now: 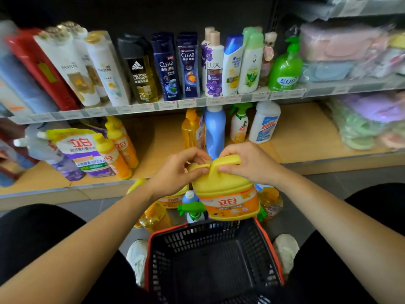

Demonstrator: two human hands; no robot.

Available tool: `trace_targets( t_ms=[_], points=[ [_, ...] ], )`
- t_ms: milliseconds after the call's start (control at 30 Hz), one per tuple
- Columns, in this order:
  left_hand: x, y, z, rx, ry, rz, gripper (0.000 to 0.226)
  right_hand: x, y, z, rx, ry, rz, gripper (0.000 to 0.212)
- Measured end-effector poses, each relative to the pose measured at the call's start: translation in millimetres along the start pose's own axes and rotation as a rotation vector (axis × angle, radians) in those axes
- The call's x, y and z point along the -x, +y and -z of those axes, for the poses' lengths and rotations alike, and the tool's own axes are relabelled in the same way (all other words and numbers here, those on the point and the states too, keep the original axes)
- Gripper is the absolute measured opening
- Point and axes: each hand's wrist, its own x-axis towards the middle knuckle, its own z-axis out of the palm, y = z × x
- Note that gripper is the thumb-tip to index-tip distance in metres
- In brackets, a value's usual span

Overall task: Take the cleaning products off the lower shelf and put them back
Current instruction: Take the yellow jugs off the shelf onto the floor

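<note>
As left hand [177,170] and right hand [249,165] pinch its top, the yellow jug [228,194] is squat — glossy.

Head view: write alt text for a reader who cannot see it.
The left hand and right hand grip the top of a yellow detergent jug by a black basket. Other bottles sit on the floor nearby; the lower shelf holds more cleaning products.

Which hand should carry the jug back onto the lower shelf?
Right. The right hand grips the jug by its handle; the left hand only pinches at the cap. Bare lower shelf lies just ahead.
</note>
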Motion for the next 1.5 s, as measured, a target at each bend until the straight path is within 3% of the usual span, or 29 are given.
trace_targets(
  t_ms=[167,267,433,667,833,933,1033,1267,1400,1500],
  points=[
    [4.4,6.5,7.0,0.342,0.043,0.114,0.038,-1.7,-0.4,13.2,-0.168,0.042,-0.031,0.02],
    [7.5,7.7,12.1,0.617,-0.02,0.199,0.048,-2.1,-0.6,16.5,-0.356,0.052,-0.057,0.018],
    [7.7,5.5,20.0,0.87,-0.107,0.222,0.069,-3.7,-1.6,18.0,-0.609,0.075,-0.092,0.023],
    [6.3,5.4,19.9,0.675,0.236,0.047,0.037,-4.1,-10.6,14.7,-0.742,0.178,-0.112,0.031],
    [4.6,12.9,15.5,0.297,0.425,-0.013,0.041,-0.5,-21.8,6.8,-0.722,0.295,-0.106,0.025],
    [2.3,16.7,12.9,0.241,0.38,-0.005,0.041,1.0,-24.8,4.1,-0.701,0.316,-0.118,0.021],
    [1.5,23.6,16.6,0.434,0.24,0.032,0.037,1.9,-27.0,6.2,-0.716,0.312,-0.111,0.026],
    [-1.7,24.4,31.3,0.608,-0.008,0.117,0.044,2.5,-28.5,15.0,-0.879,0.225,-0.139,0.033],
    [2.7,27.1,32.9,0.594,0.079,0.064,0.038,3.8,-32.9,14.1,-0.873,0.208,-0.151,0.034],
    [9.6,29.6,29.8,0.446,0.184,0.012,0.035,6.8,-37.7,11.3,-0.816,0.251,-0.122,0.028]
  ],
)
